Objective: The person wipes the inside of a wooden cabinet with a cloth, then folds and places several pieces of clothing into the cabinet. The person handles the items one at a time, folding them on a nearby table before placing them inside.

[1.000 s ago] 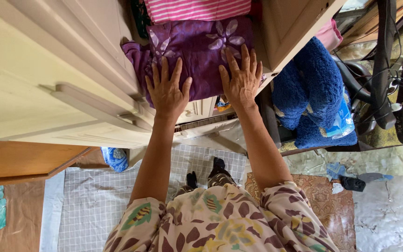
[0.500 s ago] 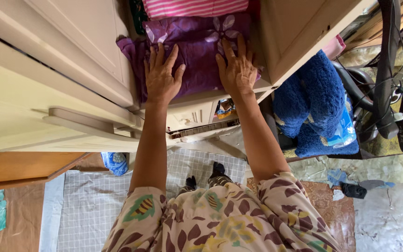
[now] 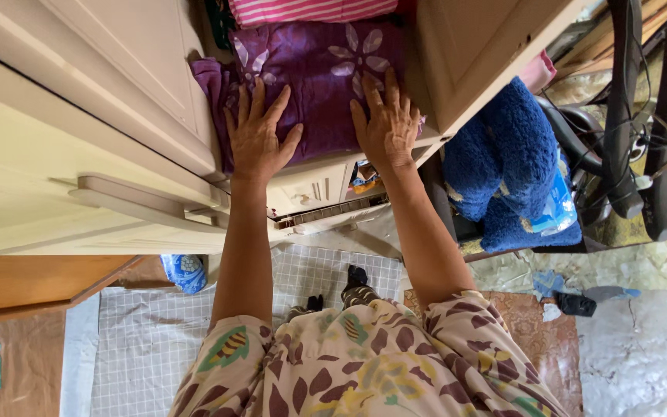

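A purple folded cloth [image 3: 314, 77] printed with pale lilac flowers lies below a pink-and-white striped cloth [image 3: 310, 11], between cream cabinet doors [image 3: 110, 85]. A deep blue fluffy towel [image 3: 507, 154] sits beside them. The person's beige sleeves [image 3: 364, 363] carry maroon leaves with green and yellow patches, above a grey-and-white checked floor mat [image 3: 148, 340].

A cream cupboard shelf [image 3: 326, 171] carries a folded purple flowered cloth [image 3: 322, 85], pink-striped cloth [image 3: 310, 11] behind.
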